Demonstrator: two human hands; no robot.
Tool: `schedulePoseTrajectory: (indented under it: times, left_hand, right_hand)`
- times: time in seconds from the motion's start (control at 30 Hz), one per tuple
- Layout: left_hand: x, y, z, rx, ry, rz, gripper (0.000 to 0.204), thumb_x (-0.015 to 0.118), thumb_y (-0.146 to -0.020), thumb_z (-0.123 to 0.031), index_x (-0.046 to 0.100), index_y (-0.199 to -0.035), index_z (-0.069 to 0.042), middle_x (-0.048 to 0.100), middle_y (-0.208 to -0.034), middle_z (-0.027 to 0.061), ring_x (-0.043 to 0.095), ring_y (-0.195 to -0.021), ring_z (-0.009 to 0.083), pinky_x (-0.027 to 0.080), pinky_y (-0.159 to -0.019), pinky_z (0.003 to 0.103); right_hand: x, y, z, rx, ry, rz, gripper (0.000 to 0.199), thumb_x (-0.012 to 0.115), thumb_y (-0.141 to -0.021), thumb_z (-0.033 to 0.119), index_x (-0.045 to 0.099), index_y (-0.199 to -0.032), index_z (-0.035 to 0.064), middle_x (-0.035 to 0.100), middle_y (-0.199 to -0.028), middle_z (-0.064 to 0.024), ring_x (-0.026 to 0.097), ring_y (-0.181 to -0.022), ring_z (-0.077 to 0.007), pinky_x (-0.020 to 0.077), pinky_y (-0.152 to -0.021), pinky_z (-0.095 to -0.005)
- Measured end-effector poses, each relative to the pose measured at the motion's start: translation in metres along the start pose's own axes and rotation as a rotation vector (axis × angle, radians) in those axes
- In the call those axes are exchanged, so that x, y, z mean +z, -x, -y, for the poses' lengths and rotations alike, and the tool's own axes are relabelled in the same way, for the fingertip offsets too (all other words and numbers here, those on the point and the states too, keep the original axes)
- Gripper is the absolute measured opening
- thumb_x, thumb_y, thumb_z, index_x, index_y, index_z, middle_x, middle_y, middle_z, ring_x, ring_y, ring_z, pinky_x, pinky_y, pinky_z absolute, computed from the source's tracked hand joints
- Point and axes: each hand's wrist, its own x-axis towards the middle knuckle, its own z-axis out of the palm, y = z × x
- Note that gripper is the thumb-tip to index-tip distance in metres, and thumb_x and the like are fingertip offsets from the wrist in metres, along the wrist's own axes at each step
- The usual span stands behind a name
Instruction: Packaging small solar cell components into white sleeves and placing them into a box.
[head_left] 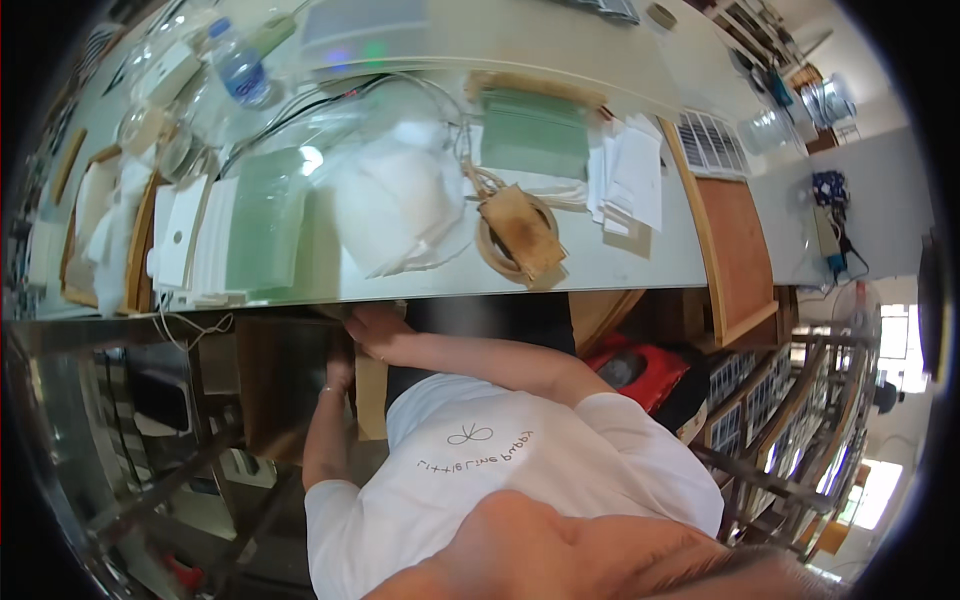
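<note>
Both hands are below the table's front edge, left of my lap, beside a brown wooden box or drawer [283, 385]. My left hand [341, 370] is at the right side of that box, and its fingers are hidden in shadow. Just above and to the right, my right hand [376, 329] reaches across my body close under the table edge. Its fingertips are lost beneath the tabletop, so whatever it touches does not show. A tan panel [372, 398] stands upright between the box and my lap.
On the glass-topped table [620, 270] lie a clear bag of white material [395, 205], green sheets [530, 135], [265, 225], white papers [632, 170] and a tape roll [488, 250] under a brown block [524, 232]. A bottle [238, 65] lies further back. Racks [790, 420] stand right.
</note>
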Motion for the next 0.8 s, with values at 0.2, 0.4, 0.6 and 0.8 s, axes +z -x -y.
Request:
schedulePoseTrajectory:
  times: [0.2,0.4,0.6,0.8]
  left_hand:
    - [-0.107,0.047,-0.077,-0.159,0.278,-0.269,0.071,0.071,-0.086,-0.006,0.036,-0.148,-0.003,0.067,-0.116,0.0191,0.067,-0.105,0.029,0.054,-0.092,0.036]
    - [-0.232,0.088,-0.227,-0.228,0.858,-0.466,0.069,0.065,-0.09,0.005,0.034,-0.151,-0.003,0.056,-0.133,0.0073,0.058,-0.116,0.0158,0.048,-0.098,0.031]
    - [-0.237,0.074,-0.309,-0.247,1.225,-0.471,0.052,0.067,-0.096,-0.012,0.048,-0.142,0.0,0.061,-0.126,0.004,0.058,-0.111,0.0114,0.048,-0.093,0.025]
    - [-0.218,0.049,-0.278,-0.387,1.305,-0.302,0.038,0.062,-0.1,-0.016,0.056,-0.134,-0.001,0.067,-0.115,0.0032,0.063,-0.097,0.01,0.052,-0.081,0.025]
  right_hand:
    - [-0.036,0.015,0.03,-0.149,-0.065,-0.039,0.041,0.066,-0.081,0.015,0.059,-0.12,0.0045,0.059,-0.116,-0.0216,0.059,-0.109,-0.0389,0.0488,-0.093,-0.0491]
    - [-0.058,0.023,0.064,-0.013,-0.631,0.193,0.081,0.076,-0.087,0.043,0.038,-0.142,-0.0015,0.058,-0.123,-0.0224,0.058,-0.12,-0.0327,0.046,-0.102,-0.042]
    - [-0.055,0.033,0.094,0.058,-1.028,0.325,0.065,0.072,-0.092,0.033,0.041,-0.14,0.0031,0.06,-0.124,-0.0136,0.061,-0.115,-0.0252,0.0478,-0.099,-0.0367]
    - [-0.068,0.036,0.078,0.406,-1.665,0.482,0.04,0.06,-0.101,0.026,0.051,-0.136,0.0089,0.06,-0.123,-0.0068,0.063,-0.11,-0.0198,0.0547,-0.097,-0.0393]
